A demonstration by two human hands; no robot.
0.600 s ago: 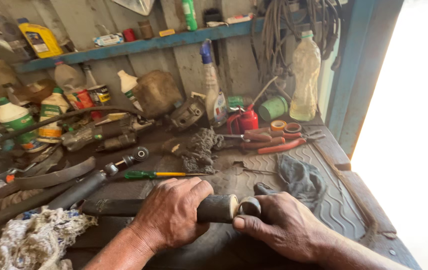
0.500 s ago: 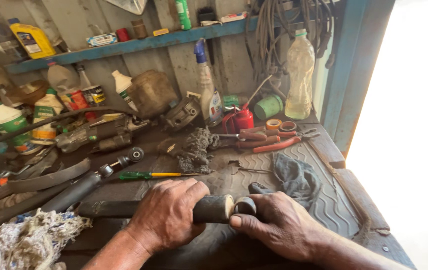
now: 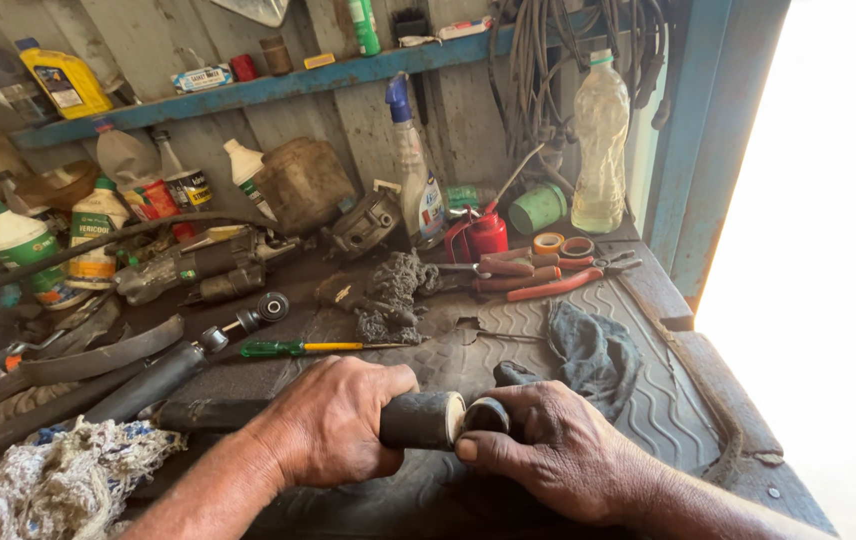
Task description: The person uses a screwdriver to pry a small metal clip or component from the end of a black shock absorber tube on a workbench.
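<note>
We see a cluttered table (image 3: 648,330) with a ribbed black mat filling the lower half of the frame, a blue shelf (image 3: 248,92) of small containers running across the top. At lower centre lies the black shock absorber (image 3: 426,420), a dark cylinder with a pale end face, resting on the mat. Our left hand (image 3: 333,420) is clamped around its body, fingers wrapped over the top. Our right hand (image 3: 558,450) is closed on a small dark ring-shaped bushing (image 3: 488,414), pinched between thumb and fingers and held right against the cylinder's pale end. Just behind the right hand lies a grey rag (image 3: 593,345). A second shock absorber (image 3: 173,365) lies at the left of the frame, with a green-handled screwdriver (image 3: 298,348) beside it. At upper right stands a clear plastic bottle (image 3: 600,150), and red-handled pliers (image 3: 548,285) lie below it.
</note>
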